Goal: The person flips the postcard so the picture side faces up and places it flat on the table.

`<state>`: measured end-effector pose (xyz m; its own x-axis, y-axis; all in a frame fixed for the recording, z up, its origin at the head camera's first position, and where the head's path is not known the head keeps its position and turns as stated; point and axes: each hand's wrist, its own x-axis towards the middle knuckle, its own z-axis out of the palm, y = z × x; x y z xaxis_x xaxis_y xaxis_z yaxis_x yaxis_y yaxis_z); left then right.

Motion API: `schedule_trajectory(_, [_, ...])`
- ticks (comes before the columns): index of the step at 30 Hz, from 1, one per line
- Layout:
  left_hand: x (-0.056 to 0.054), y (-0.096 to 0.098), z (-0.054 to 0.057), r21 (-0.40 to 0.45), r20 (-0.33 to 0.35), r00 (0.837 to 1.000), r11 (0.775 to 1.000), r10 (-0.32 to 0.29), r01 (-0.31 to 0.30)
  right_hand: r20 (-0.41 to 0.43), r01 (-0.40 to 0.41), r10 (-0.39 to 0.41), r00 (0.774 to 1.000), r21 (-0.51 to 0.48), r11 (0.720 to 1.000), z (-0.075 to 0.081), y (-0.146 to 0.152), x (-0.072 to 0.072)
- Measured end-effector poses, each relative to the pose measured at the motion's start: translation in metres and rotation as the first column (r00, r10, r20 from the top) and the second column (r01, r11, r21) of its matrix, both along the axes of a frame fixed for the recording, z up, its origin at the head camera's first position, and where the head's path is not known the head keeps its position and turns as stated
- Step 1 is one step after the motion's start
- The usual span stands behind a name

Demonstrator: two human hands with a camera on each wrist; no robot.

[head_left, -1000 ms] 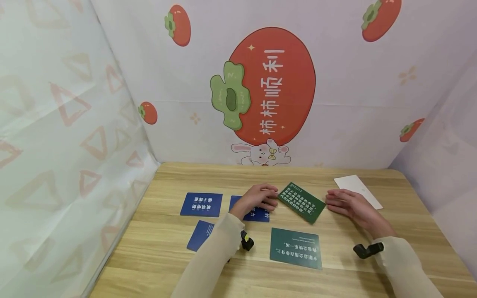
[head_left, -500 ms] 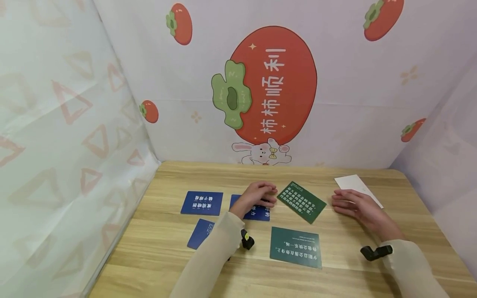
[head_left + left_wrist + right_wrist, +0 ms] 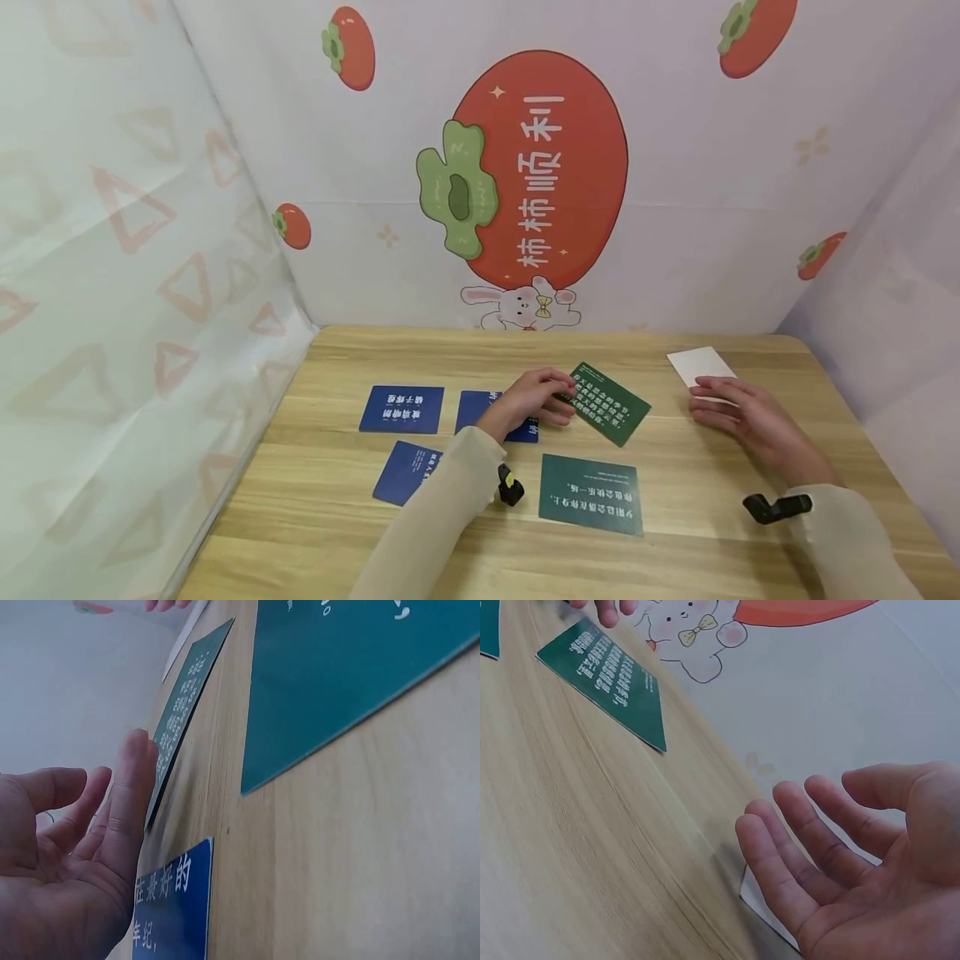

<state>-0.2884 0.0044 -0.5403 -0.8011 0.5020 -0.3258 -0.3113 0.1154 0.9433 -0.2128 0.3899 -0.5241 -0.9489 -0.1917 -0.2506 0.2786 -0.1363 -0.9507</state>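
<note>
My left hand hovers low over the left corner of a dark green card with white writing, its fingers loosely bent. In the left wrist view a fingertip of that hand overlaps the card's edge; whether it touches I cannot tell. Below the same hand lies a partly covered blue card. Over the near part of a white card my right hand is held with relaxed, spread fingers. Nothing sits in its palm in the right wrist view.
Another green card lies nearer on the wooden table. Two more blue cards, one farther back and one partly behind the left sleeve, lie at left. A printed cloth wall closes off the back.
My left hand has shifted right, from beside the tilted green card to over its left corner. The right hand has drawn away rightward from that card, now covering the white card's near part.
</note>
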Motion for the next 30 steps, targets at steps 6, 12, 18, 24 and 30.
schedule_trajectory(6, [0.003,0.008,0.006,-0.014,-0.018,1.000,1.000,-0.017,0.017,-0.025,0.016,-0.018,1.000,-0.082,0.996,0.003,0.009,0.003])
schedule_trajectory(12, [0.009,0.027,0.011,-0.002,0.000,0.999,0.999,-0.037,0.037,-0.109,0.065,-0.083,0.991,-0.157,0.985,0.003,0.016,0.005])
schedule_trajectory(18, [0.018,0.050,0.008,0.055,0.054,0.998,0.998,-0.023,0.020,-0.203,0.133,-0.144,0.969,-0.067,0.989,0.003,0.023,0.002])
schedule_trajectory(24, [0.024,0.068,0.008,0.061,0.058,0.998,0.998,-0.012,0.008,-0.181,0.152,-0.160,0.970,-0.061,0.987,0.002,0.032,-0.001])
schedule_trajectory(30, [0.026,0.086,0.011,0.063,0.067,0.997,0.998,-0.028,0.023,-0.163,0.158,-0.161,0.973,-0.032,0.987,0.006,0.040,-0.002])
